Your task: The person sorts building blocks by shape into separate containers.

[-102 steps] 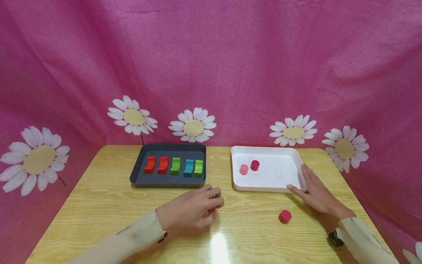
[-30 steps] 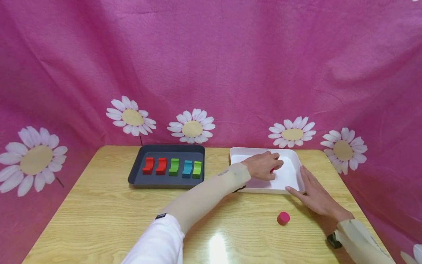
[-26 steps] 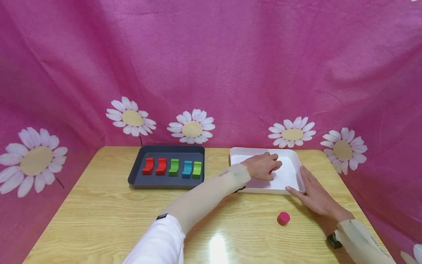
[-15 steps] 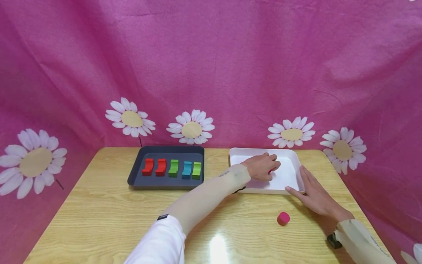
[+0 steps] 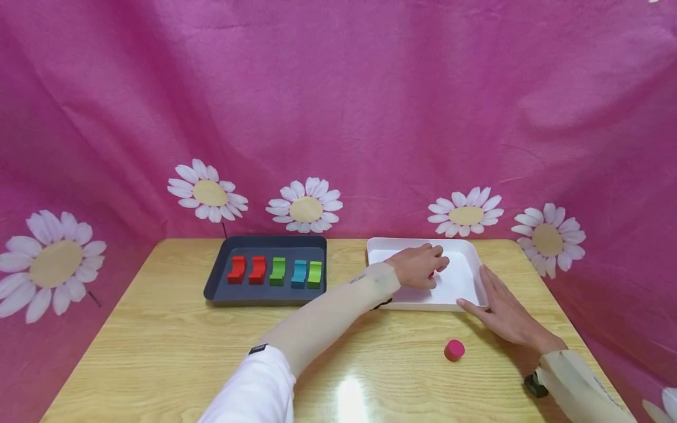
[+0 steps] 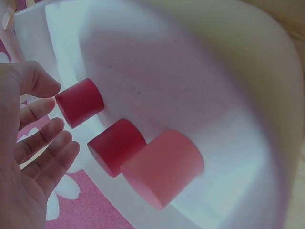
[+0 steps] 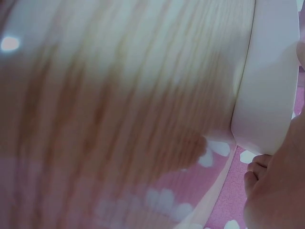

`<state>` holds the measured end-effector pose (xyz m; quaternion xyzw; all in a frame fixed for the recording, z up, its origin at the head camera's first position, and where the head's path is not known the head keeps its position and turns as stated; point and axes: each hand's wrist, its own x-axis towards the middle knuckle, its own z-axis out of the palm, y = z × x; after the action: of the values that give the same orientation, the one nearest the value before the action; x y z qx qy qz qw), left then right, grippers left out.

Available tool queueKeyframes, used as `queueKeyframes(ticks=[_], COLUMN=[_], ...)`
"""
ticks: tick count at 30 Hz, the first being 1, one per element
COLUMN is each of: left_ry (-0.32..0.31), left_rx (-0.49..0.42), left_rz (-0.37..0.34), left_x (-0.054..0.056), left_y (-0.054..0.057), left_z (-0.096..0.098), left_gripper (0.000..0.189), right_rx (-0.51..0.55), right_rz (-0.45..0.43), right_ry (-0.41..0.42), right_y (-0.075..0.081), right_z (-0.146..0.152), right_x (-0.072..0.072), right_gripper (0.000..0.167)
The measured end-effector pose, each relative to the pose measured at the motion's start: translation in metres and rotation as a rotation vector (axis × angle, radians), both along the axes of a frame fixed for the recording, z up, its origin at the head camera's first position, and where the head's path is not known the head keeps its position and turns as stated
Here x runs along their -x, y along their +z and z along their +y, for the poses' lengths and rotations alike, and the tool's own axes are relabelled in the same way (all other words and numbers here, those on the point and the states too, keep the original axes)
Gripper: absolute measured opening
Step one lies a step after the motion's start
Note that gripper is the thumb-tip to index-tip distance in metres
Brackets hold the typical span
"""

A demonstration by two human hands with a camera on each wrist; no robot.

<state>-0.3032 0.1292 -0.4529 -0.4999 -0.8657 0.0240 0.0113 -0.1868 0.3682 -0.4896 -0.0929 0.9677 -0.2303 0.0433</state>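
Note:
My left hand (image 5: 420,267) reaches into the white tray (image 5: 459,289), its fingers apart at the top of a dark red cylinder (image 6: 82,103). One fingertip seems to touch that cylinder's edge. Beside it, in a row, stand a second dark red cylinder (image 6: 118,147) and a pink cylinder (image 6: 163,168). From the head, the hand and wrist hide most of these. My right hand (image 5: 505,308) rests against the tray's right front corner, thumb along the front and straight fingers along the right side. Another crimson cylinder (image 5: 454,350) stands on the table in front of the tray.
A dark grey tray (image 5: 248,294) lies to the left. In it stand two red curved blocks (image 5: 257,270), a green block (image 5: 277,272), a blue block (image 5: 298,274) and a lime block (image 5: 314,275). A pink flowered cloth (image 5: 370,147) hangs behind the wooden table (image 5: 174,352).
My left hand has carried a red cylinder from before the grey tray rightward into the white tray, and its fingers have loosened. My right hand stays at the tray's corner.

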Motion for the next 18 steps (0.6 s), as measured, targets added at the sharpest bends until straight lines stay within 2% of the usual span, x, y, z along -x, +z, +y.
queueKeyframes(ticks=[6,18], left_ry=[-0.019,-0.082], left_rx=[-0.022,-0.085], left_rz=[0.008,0.105], left_x=[-0.003,-0.019], left_y=[0.008,0.018], left_z=[-0.008,-0.035], left_gripper=[0.024,0.031], right_rx=[0.002,0.0], right_rz=[0.004,0.002], right_ry=[0.009,0.02], right_y=[0.0,0.0], right_z=[0.0,-0.002], right_x=[-0.001,0.0], right_gripper=[0.112,0.111])
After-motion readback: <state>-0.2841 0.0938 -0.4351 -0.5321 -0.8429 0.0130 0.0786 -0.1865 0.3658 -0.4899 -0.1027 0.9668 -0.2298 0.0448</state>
